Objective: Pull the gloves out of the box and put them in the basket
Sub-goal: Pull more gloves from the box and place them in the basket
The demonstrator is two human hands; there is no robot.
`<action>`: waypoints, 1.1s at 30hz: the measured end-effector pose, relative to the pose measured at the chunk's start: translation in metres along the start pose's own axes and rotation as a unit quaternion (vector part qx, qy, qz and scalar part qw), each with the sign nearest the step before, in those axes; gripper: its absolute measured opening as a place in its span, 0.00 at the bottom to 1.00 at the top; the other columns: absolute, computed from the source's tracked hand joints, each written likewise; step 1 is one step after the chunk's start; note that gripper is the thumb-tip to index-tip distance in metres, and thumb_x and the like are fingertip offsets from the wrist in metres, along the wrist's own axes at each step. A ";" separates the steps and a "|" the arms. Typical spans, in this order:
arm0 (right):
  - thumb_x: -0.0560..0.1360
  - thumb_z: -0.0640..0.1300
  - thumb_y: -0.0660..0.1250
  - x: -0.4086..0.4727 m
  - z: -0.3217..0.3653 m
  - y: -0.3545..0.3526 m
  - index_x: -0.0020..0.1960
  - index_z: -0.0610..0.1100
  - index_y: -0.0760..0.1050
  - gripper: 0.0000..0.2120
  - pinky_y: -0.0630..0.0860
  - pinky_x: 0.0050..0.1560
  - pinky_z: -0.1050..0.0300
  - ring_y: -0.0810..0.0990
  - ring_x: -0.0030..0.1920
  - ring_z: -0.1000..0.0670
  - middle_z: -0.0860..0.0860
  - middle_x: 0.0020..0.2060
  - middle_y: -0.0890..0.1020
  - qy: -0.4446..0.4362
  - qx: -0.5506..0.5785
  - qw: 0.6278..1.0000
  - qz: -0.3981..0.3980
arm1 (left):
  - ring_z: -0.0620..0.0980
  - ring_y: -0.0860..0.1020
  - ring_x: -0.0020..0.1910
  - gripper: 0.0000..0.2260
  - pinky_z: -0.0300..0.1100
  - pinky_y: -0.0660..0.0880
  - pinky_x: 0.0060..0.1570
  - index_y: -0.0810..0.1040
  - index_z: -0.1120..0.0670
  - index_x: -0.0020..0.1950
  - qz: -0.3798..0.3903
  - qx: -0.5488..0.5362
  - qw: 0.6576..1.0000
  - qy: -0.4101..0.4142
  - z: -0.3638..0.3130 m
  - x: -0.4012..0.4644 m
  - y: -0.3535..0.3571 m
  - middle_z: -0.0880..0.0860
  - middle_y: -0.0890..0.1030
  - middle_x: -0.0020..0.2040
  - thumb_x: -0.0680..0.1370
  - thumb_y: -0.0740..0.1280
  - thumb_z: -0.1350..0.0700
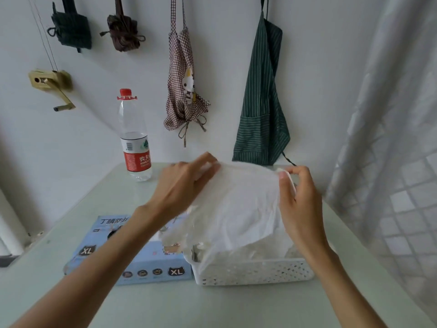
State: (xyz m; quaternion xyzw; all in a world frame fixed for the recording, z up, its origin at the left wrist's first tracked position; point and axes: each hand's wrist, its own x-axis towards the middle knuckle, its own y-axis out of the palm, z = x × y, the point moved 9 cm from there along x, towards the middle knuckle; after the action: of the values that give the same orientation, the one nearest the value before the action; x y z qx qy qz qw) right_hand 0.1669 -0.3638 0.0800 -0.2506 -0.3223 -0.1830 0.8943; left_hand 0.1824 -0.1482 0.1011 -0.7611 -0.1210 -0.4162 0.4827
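Observation:
A thin translucent white glove (238,204) is stretched out in the air above the basket. My left hand (182,185) pinches its left edge and my right hand (298,200) pinches its right edge. Below it stands a white perforated plastic basket (255,271) with more crumpled gloves inside. Directly left of the basket lies the light blue glove box (146,268), marked XL, partly hidden by my left forearm.
A pale green table (212,308) holds everything. A clear water bottle (134,138) with a red cap stands at the back left. Aprons (262,102) and bags hang on the white wall behind. A white curtain (390,138) hangs at the right.

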 end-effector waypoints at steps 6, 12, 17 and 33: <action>0.82 0.49 0.50 -0.012 -0.099 0.030 0.52 0.45 0.61 0.08 0.67 0.37 0.53 0.79 0.44 0.40 0.44 0.43 0.80 0.107 -0.286 0.933 0.189 | 0.59 0.78 0.44 0.14 0.46 0.69 0.40 0.70 0.49 0.60 0.255 0.056 0.965 -0.001 0.013 -0.022 0.139 0.54 0.82 0.44 0.82 0.50 0.44; 0.83 0.47 0.49 -0.002 -0.110 0.041 0.63 0.40 0.60 0.13 0.65 0.36 0.54 0.81 0.46 0.44 0.46 0.48 0.82 0.023 -0.442 0.868 0.226 | 0.60 0.79 0.45 0.15 0.44 0.64 0.38 0.69 0.50 0.62 0.263 0.143 0.952 0.057 0.004 -0.016 0.163 0.55 0.82 0.49 0.83 0.50 0.45; 0.76 0.34 0.61 0.000 -0.112 0.054 0.71 0.38 0.53 0.27 0.59 0.28 0.59 0.81 0.44 0.49 0.49 0.47 0.82 -0.051 -0.560 0.785 0.258 | 0.52 0.79 0.50 0.15 0.43 0.67 0.39 0.69 0.50 0.63 0.243 0.192 0.946 0.092 -0.004 -0.016 0.159 0.49 0.79 0.57 0.81 0.56 0.44; 0.78 0.45 0.64 -0.003 -0.093 0.044 0.67 0.52 0.69 0.18 0.74 0.59 0.55 0.75 0.63 0.48 0.51 0.61 0.75 0.047 -0.139 0.917 0.370 | 0.47 0.44 0.77 0.32 0.47 0.40 0.74 0.40 0.47 0.77 0.556 0.157 0.816 0.023 -0.001 -0.086 0.114 0.48 0.43 0.78 0.78 0.45 0.35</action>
State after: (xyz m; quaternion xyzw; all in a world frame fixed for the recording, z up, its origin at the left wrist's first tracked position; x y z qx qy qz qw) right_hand 0.2315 -0.3801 0.0014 -0.4651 -0.1353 0.1066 0.8684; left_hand 0.1952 -0.1877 -0.0362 -0.6027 0.2703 -0.0696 0.7476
